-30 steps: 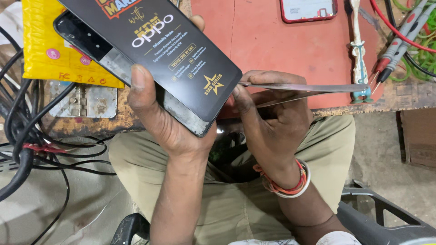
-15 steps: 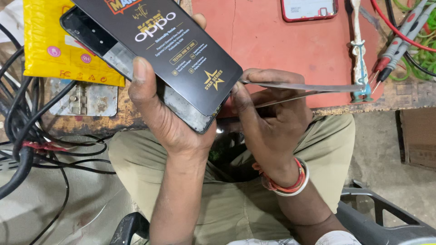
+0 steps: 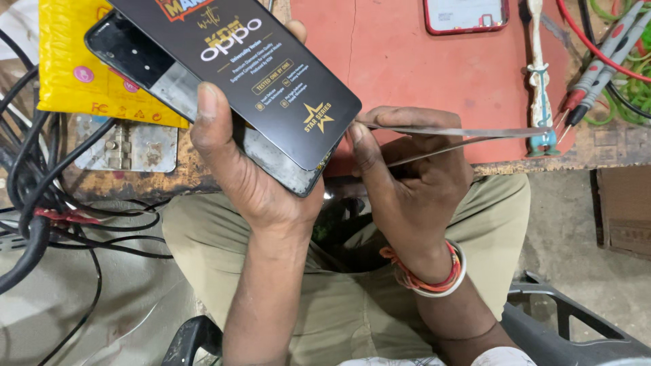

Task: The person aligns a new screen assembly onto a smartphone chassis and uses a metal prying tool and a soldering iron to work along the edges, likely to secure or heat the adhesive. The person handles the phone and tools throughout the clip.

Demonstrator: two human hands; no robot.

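Your left hand (image 3: 251, 169) grasps a black phone screen (image 3: 224, 88) over the near edge of the red bench (image 3: 407, 61); your right hand (image 3: 413, 183) pinches metal tweezers (image 3: 461, 132) just beside its corner.

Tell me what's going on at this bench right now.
A seated person works over a red mat. The left hand holds a black phone with a black printed card lying over it, thumb pressed on the card. The right hand grips metal tweezers, their tips at the card's lower corner. A yellow packet lies behind, a red phone case and multimeter probes farther along.
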